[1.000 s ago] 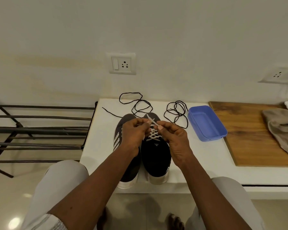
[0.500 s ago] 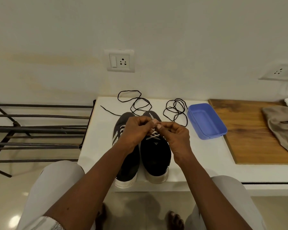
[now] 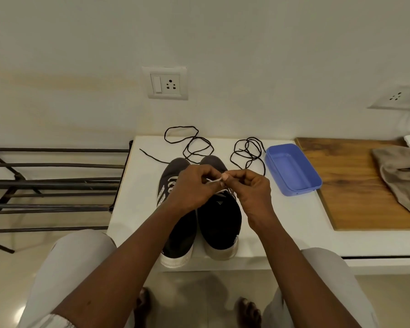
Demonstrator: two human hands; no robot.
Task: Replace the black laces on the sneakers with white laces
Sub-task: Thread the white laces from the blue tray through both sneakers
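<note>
Two dark sneakers stand side by side on the white counter (image 3: 137,209), toes pointing away from me. The left sneaker (image 3: 175,233) and the right sneaker (image 3: 219,221) both show white lacing. My left hand (image 3: 191,188) and my right hand (image 3: 249,192) are raised over the right sneaker's eyelets, fingers curled, and both pinch the white lace (image 3: 214,180) between them. Two loose black laces lie behind the shoes: one black lace (image 3: 189,144) to the left and a second black lace (image 3: 247,152) coiled to the right.
An empty blue plastic tray (image 3: 294,169) sits right of the shoes. Beyond it lies a wooden board (image 3: 350,192) with a grey-brown cloth (image 3: 402,174) on it. A black metal rack (image 3: 52,185) stands left of the counter. My knees and bare feet are below.
My hands have drawn closer together over the right sneaker and the white lace end between them has shortened into a small loop.
</note>
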